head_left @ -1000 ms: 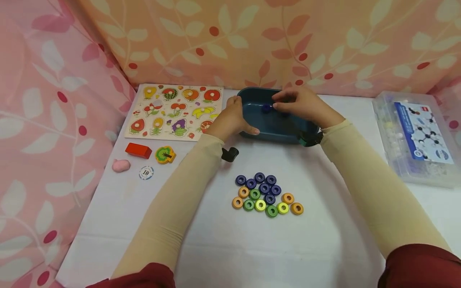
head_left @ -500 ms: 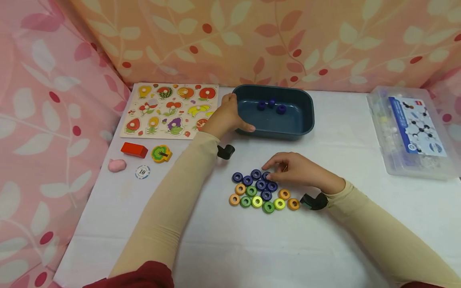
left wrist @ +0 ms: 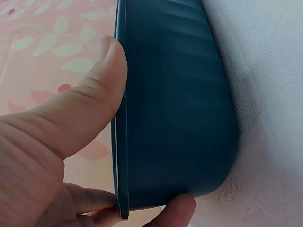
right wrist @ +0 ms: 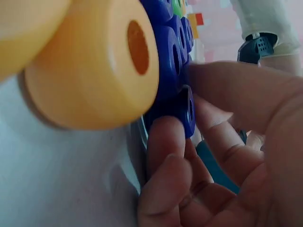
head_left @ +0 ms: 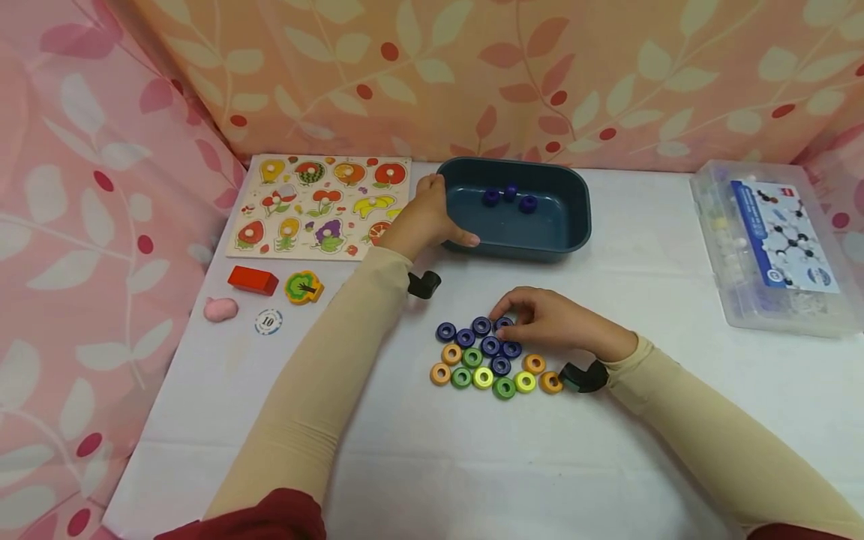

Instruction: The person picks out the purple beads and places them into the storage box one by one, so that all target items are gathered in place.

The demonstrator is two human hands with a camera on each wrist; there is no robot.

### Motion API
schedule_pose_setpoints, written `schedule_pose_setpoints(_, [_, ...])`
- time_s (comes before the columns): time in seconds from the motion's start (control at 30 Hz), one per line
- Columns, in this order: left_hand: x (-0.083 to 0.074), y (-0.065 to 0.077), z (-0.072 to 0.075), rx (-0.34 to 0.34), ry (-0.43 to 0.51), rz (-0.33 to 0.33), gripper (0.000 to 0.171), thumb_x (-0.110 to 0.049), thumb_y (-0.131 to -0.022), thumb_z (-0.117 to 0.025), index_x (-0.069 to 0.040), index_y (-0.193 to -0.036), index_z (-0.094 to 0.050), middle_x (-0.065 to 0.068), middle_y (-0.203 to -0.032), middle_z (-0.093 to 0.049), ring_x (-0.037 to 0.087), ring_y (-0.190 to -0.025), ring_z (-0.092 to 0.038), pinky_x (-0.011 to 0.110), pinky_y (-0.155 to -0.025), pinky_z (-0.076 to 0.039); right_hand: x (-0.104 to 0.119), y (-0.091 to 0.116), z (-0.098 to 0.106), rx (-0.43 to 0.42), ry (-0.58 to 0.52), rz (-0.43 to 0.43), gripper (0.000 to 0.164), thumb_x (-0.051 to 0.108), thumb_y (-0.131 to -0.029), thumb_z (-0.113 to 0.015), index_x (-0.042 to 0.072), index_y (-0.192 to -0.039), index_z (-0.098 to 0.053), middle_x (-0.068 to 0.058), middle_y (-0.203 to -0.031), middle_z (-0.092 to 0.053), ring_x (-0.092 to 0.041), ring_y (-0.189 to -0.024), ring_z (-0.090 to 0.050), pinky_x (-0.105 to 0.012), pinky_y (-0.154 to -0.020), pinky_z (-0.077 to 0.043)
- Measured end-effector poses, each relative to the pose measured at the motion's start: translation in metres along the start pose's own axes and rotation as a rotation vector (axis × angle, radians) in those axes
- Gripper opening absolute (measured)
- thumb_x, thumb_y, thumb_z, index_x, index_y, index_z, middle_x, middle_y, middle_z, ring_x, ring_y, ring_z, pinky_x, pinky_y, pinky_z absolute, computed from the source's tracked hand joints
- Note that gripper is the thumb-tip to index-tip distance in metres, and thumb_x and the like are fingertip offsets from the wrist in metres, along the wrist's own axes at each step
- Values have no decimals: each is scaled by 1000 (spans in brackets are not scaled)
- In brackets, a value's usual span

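Observation:
My left hand (head_left: 427, 219) grips the left end of a dark blue plastic tub (head_left: 520, 246); in the left wrist view its thumb (left wrist: 102, 80) lies along the rim and fingertips curl around the corner. Three blue beads (head_left: 528, 204) lie inside the tub. Nearer to me, my right hand (head_left: 563, 326) pinches a blue ring-shaped bead (head_left: 503, 324) at the back right of a cluster on the table. In the right wrist view that blue bead (right wrist: 188, 111) sits between thumb and fingers, beside other blue beads (right wrist: 165, 61) and a large-looking orange bead (right wrist: 94, 66).
Green beads (head_left: 504, 388), yellow beads (head_left: 482, 377) and orange beads (head_left: 441, 374) fill the cluster's front. Left are a fruit puzzle board (head_left: 317, 206), red block (head_left: 253, 280), tree piece (head_left: 303, 287), pink piece (head_left: 220, 309) and chip (head_left: 268, 322). A clear case (head_left: 783, 247) stands right.
My right hand has let go of a blue bead in the tub, come back toward me to the cluster and closed around another blue bead. My left hand stays on the tub.

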State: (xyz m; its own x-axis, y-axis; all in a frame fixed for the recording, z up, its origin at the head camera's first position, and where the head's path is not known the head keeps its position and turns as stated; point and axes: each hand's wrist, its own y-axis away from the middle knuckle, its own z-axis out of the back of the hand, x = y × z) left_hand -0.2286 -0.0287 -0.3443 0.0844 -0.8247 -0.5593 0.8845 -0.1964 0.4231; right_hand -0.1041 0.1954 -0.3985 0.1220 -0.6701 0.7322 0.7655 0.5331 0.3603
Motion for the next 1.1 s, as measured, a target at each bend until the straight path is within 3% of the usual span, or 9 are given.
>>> schedule_pose_setpoints(0.27, [2, 1, 4, -11, 9, 10, 134, -49, -70, -88, -12, -162, 2, 5, -170, 2, 26, -154, -19, 43, -123, -28, 3, -4, 10, -10, 24, 23, 23, 25, -88, -79, 21, -110, -73, 2, -95, -70, -15, -72, -57, -26, -67, -49])
schedule_pose_setpoints(0.5, [3, 1, 8, -12, 1, 25, 134, -50, -70, -88, -13, -162, 1, 6, -169, 2, 29, -151, -23, 46, -121, -31, 39, -14, 64, -162, 58, 58, 28, 28, -89, -78, 17, -114, -73, -4, -94, -71, -20, -76, -61, -29, -66, -52])
schedule_pose_setpoints(0.63, [4, 0, 8, -8, 15, 13, 135, -50, -69, -88, -12, -162, 2, 7, -169, 0, 30, -150, -25, 44, -120, -33, 55, -43, 104, -252, 86, 15, 34, 39, -89, -77, 20, -117, -73, -4, -98, -70, -22, -79, -60, -28, -68, -50])
schedule_pose_setpoints(0.77, [5, 0, 6, 11, 4, 16, 135, -52, -70, -87, -13, -162, 3, 6, -169, 2, 29, -152, -22, 44, -122, -30, 54, -87, 130, -250, 59, -46, 45, 45, -89, -74, 21, -127, -69, -2, -123, -66, -22, -99, -63, -29, -86, -52])
schedule_pose_setpoints(0.9, [4, 2, 2, 28, 0, 30, 134, -51, -71, -87, -14, -162, 3, 5, -169, 1, 28, -151, -24, 44, -121, -31, 44, -125, 140, -162, 21, -115, 53, 49, -90, -72, 23, -135, -64, -2, -141, -58, -19, -122, -55, -38, -108, -44])
schedule_pose_setpoints(1.1, [1, 5, 1, 26, -3, 31, 132, -51, -71, -87, -15, -162, 1, 4, -169, 0, 27, -152, -23, 45, -120, -33, 38, -153, 140, -156, 27, -121, 49, 45, -91, -71, 21, -133, -65, -6, -132, -65, -19, -112, -60, -35, -103, -49])
